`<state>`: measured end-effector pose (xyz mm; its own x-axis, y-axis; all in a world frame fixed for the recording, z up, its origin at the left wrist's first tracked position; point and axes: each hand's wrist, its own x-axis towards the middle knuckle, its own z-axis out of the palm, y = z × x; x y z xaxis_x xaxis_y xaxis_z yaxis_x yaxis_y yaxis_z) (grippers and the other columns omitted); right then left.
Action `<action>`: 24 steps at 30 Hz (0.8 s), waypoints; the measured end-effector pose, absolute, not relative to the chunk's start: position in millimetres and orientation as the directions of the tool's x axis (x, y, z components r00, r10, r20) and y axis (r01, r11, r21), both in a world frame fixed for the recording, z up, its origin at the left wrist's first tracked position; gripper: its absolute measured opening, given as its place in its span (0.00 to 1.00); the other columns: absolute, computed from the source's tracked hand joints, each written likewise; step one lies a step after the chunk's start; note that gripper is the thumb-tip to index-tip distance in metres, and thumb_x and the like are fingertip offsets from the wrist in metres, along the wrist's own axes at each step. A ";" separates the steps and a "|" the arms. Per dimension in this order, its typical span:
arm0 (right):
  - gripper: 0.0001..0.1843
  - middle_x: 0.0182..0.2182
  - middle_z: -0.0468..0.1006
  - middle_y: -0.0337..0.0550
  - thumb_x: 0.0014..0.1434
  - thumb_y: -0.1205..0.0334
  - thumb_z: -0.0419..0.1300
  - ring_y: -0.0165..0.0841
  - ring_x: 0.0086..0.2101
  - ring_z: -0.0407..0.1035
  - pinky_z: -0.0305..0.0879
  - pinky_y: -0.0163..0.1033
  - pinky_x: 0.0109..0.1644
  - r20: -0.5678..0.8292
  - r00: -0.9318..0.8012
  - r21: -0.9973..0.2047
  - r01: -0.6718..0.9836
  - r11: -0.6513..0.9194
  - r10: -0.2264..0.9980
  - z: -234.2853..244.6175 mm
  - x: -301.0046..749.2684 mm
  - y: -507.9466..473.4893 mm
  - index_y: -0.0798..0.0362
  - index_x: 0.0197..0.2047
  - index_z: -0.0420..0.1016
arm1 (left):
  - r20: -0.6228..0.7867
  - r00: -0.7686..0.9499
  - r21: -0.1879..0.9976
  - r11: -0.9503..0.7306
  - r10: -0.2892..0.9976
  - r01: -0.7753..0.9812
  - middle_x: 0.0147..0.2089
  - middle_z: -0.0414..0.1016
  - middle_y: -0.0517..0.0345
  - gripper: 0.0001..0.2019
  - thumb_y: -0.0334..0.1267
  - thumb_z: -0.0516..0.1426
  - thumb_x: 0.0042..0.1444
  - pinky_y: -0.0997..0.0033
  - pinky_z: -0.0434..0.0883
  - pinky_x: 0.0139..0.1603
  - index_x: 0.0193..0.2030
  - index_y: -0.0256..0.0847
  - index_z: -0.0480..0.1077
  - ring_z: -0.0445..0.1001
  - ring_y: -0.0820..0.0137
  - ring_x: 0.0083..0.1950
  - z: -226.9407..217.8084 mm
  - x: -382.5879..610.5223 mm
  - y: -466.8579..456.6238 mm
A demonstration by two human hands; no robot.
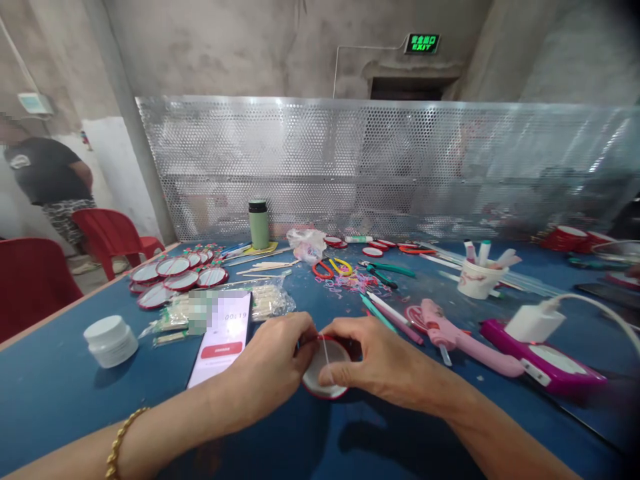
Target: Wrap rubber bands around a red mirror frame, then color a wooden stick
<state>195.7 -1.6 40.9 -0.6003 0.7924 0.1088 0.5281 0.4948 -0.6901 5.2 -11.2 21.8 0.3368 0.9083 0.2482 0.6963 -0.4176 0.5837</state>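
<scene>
- A small red-rimmed white disc (314, 383) is held between two bare hands, low over a blue table (280, 450).
- Its far edge is pinched by the left hand (283, 350), thumb and fingers drawn together; a gold bracelet (119, 441) is worn on that wrist.
- The disc is gripped by the right hand (377, 353), its thumb pressed flat on the white face and its fingers curled at the far rim.
- Just beside the left hand, a lit phone (220, 360) is propped at a tilt; a white jar (111, 341) is set farther left.
- To the right, a pink glue gun (463, 341) is laid near a purple box (543, 367).
- Beyond the hands, coloured scraps (353, 283) are scattered near green-handled pliers (393, 269), and markers are stood in a paper cup (477, 281).
- More red-rimmed discs (173, 267) are piled at far left, near a green bottle (259, 228).
- The table is backed by a perforated metal screen (300, 153); a person in a dark shirt (50, 170) is seen at far left.
</scene>
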 end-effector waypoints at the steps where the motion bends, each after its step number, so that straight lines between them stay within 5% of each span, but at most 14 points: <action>1: 0.14 0.30 0.78 0.36 0.52 0.56 0.68 0.30 0.29 0.67 0.57 0.32 0.29 0.109 -0.591 -0.705 0.521 0.481 0.800 40.5 194.8 -1.9 0.53 0.41 0.80 | 0.249 0.332 0.592 -0.414 0.910 0.691 0.31 0.74 0.57 0.07 0.31 0.50 0.57 0.73 0.59 0.31 0.32 0.39 0.70 0.68 0.71 0.32 21.4 5.5 -11.6; 8: 0.12 0.27 0.74 0.35 0.51 0.56 0.68 0.28 0.27 0.64 0.56 0.31 0.27 0.095 -0.546 -0.749 0.512 0.421 0.833 36.7 190.8 -0.3 0.55 0.35 0.77 | 0.286 0.321 0.689 -0.427 0.903 0.586 0.30 0.71 0.63 0.10 0.30 0.50 0.58 0.75 0.60 0.29 0.46 0.42 0.66 0.67 0.72 0.30 17.8 8.2 -14.4; 16: 0.10 0.25 0.71 0.34 0.54 0.57 0.66 0.27 0.26 0.62 0.55 0.31 0.27 0.137 -0.493 -0.754 0.511 0.413 0.859 34.4 189.6 1.4 0.55 0.32 0.76 | 0.389 0.308 0.641 -0.495 0.868 0.587 0.40 0.77 0.58 0.10 0.29 0.51 0.59 0.73 0.64 0.38 0.42 0.43 0.71 0.72 0.70 0.39 21.3 6.4 -16.8; 24: 0.14 0.34 0.80 0.41 0.60 0.54 0.59 0.35 0.36 0.73 0.68 0.36 0.39 0.219 -0.441 -0.902 0.248 0.353 0.871 41.1 187.1 0.9 0.54 0.41 0.79 | 0.427 0.174 0.740 -0.453 0.888 0.497 0.30 0.72 0.62 0.06 0.34 0.52 0.60 0.76 0.61 0.27 0.40 0.41 0.70 0.67 0.75 0.27 33.7 -1.1 -8.9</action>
